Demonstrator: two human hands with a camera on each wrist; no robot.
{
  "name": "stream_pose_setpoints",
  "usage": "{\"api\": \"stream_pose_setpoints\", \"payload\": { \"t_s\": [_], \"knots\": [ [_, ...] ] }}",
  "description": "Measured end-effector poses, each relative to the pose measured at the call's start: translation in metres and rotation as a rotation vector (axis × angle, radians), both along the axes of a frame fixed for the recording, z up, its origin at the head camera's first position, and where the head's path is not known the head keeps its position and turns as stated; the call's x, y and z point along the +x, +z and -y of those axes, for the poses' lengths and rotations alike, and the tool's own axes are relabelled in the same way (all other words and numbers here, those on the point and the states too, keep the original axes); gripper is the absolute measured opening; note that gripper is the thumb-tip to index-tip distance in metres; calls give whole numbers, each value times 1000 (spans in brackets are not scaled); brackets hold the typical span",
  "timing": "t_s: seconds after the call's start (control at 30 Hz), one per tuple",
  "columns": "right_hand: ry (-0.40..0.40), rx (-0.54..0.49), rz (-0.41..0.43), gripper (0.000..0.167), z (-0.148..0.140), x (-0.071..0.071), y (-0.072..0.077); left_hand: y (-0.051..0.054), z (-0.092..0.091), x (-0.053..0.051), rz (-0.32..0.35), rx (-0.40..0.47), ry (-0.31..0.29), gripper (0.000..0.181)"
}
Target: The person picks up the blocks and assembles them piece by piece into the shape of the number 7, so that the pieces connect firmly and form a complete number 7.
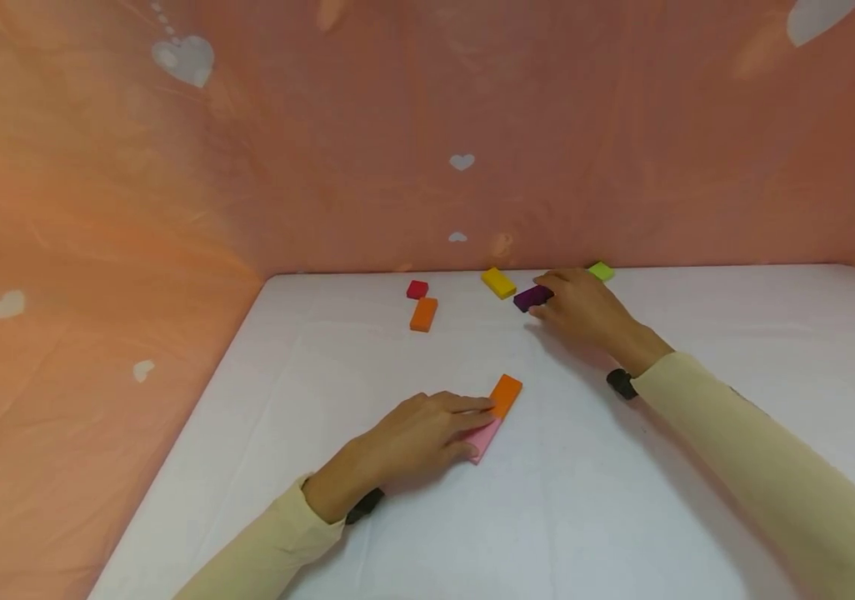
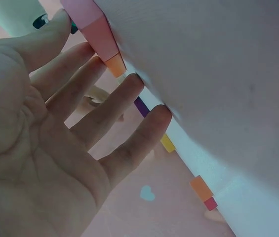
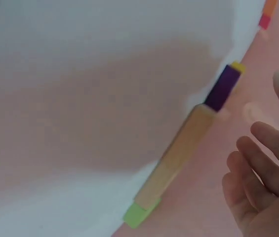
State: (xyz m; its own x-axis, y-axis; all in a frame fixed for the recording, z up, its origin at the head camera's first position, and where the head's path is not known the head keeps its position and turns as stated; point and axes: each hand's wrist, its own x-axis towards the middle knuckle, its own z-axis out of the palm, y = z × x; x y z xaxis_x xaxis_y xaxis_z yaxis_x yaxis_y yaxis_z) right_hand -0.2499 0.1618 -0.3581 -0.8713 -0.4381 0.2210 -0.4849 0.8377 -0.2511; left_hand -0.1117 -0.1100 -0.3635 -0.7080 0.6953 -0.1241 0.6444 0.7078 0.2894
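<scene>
Near the middle of the table, my left hand (image 1: 422, 433) rests its fairly straight fingers and thumb against a pink block (image 1: 482, 440) and an orange block (image 1: 506, 393) laid end to end. In the left wrist view, the fingertips and thumb of my left hand (image 2: 65, 113) touch the side of this row. Farther back, my right hand (image 1: 585, 312) hovers by a purple block (image 1: 531, 298), its fingers loosely bent. The right wrist view shows that hand (image 3: 265, 173) holding nothing, beside a plain wooden block (image 3: 176, 153) that the head view hides.
Toward the back stand a yellow block (image 1: 499, 283), a lime green block (image 1: 602, 271), a red block (image 1: 417, 289) and a second orange block (image 1: 423, 315). An orange-pink cloth with hearts (image 1: 367, 192) rises behind the white table (image 1: 322, 358).
</scene>
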Motion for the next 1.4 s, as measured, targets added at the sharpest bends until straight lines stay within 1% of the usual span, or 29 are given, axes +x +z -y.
{"api": "stream_pose_setpoints", "payload": {
  "t_s": [0.2,0.33,0.43,0.53,0.67,0.93,1.17,1.4],
  "knots": [
    [-40,-20,83,54,4,-16,-6,2,1,3,11,-1,17,52],
    [-66,-10,115,57,11,-21,-8,2,4,4,1,-5,27,52],
    [-96,2,148,59,16,-21,-7,2,5,5,-1,-4,34,52],
    [-117,38,177,60,18,-20,-7,2,5,4,-3,2,34,52],
    [-113,63,194,58,17,-21,-8,2,5,3,-10,3,28,52],
    [-98,36,197,53,12,-20,-8,1,2,3,1,-8,30,52],
    [-106,49,227,57,9,-20,-9,2,1,2,1,1,21,52],
    [-95,63,226,57,6,-19,-9,1,-1,1,0,-4,15,52]
  ]
}}
